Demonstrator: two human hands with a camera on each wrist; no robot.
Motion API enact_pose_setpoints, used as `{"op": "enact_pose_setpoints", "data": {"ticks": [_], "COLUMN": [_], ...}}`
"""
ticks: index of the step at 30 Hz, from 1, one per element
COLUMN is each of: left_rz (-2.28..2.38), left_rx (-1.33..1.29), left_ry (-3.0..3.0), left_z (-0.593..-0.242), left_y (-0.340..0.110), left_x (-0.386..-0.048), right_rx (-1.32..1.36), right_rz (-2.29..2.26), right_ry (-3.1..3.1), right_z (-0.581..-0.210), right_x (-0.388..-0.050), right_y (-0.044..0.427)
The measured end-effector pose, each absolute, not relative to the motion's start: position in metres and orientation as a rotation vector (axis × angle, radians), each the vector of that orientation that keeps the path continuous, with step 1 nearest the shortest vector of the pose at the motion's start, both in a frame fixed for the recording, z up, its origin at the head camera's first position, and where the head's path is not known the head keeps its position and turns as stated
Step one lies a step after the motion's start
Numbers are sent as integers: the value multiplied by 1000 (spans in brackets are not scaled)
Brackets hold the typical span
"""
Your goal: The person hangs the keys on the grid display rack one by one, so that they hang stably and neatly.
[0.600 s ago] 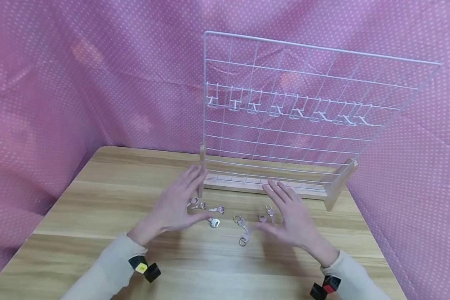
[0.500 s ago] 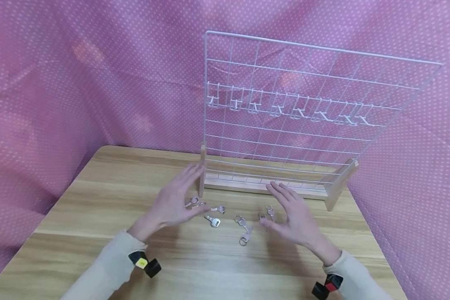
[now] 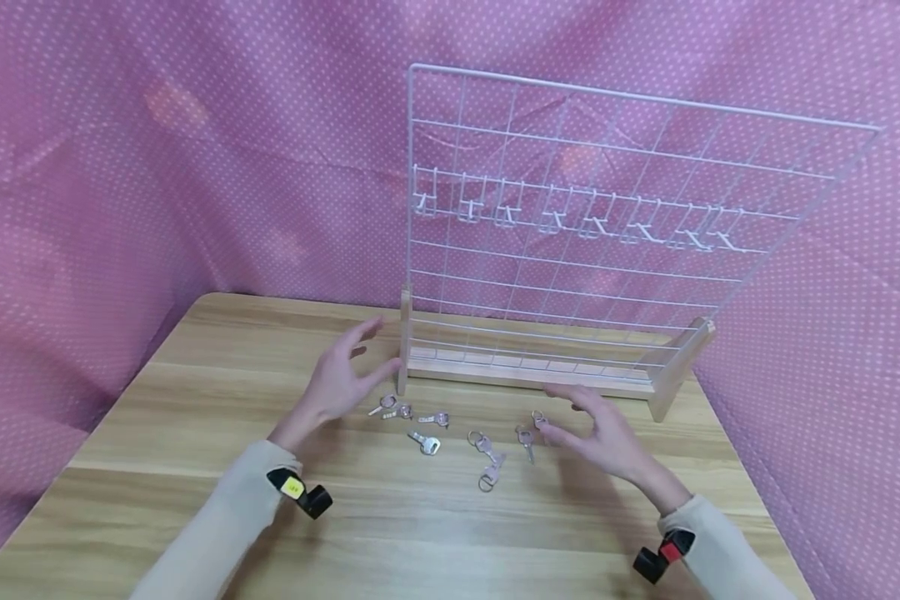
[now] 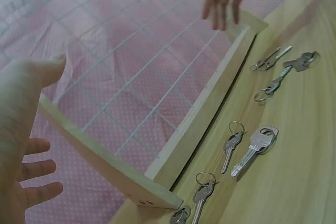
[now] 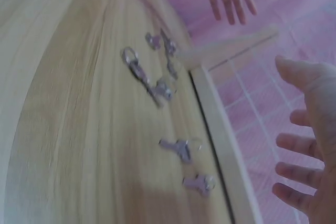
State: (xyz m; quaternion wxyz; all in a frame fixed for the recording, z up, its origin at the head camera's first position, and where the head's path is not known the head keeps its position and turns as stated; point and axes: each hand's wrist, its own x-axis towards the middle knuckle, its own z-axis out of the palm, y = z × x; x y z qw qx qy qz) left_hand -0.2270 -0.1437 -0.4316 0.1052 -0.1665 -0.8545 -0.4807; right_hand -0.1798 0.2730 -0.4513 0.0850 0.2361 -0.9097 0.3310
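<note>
Metal keys on grained bench; wooden foot, dark dots in left wrist view only; left hand, right hand: fingers parted, empty.

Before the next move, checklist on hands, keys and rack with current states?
1. Left hand empty: ok.
2. Right hand empty: ok.
3. Keys lying on the table: ok.
4. Keys all separate: not ok; the middle pair appears to touch or overlap.
5. Hooks free: ok, none carries a key.
6. Rack steady under load: cannot tell; it stands upright.
</note>
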Motion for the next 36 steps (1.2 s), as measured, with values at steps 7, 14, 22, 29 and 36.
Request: {"op": "enact_pose_setpoints", "data": {"ticks": [7,14,22,29,36], "left_rz": [-1688,-1817,-1823,-1824,-1832], "left_rx": [-358,-312,-248,-240,-236], "left_ry": [-2372,-2296,-2271,-2232,-2219], "left_z": [-442,-448,-449,-448,-449], "left_y": [-140,-135,-129,-123,-117], "left_x": [-248,-262,-272,-279,-281], "right_rx": [679,639,587,588,604], "right_rz": [1036,1067,972,928,913], "right_ry": [-2765,-2847,-2955,-3002,-3010], "right_z": [-467,-482,-493,-497,-499], "right_x": [-194,-210,-227,-236,-240], "right_y": [283,289,290,286,280]}}
